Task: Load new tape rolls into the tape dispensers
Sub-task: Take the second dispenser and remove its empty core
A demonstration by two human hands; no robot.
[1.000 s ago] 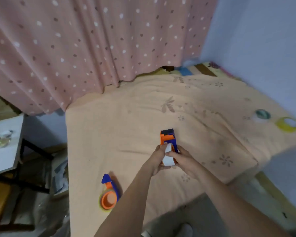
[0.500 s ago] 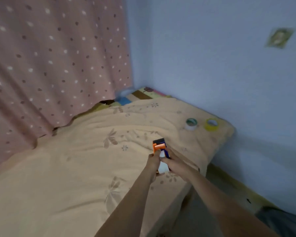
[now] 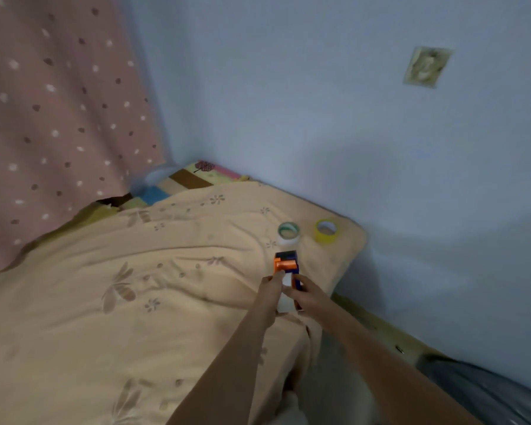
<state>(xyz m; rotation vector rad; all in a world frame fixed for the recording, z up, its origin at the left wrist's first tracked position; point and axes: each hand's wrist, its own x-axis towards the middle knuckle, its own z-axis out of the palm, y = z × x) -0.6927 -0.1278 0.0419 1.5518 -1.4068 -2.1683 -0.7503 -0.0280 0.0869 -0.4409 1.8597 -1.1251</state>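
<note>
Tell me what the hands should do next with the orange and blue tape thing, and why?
Probably press the white roll fully into the dispenser. Both hands grip it: left hand, right hand. The roll sits between them in its body, so seating it seems likeliest before reaching for the spare rolls beyond.

Both hands perhaps hide the tape dispenser [image 3: 286, 264]'s lower half.
</note>
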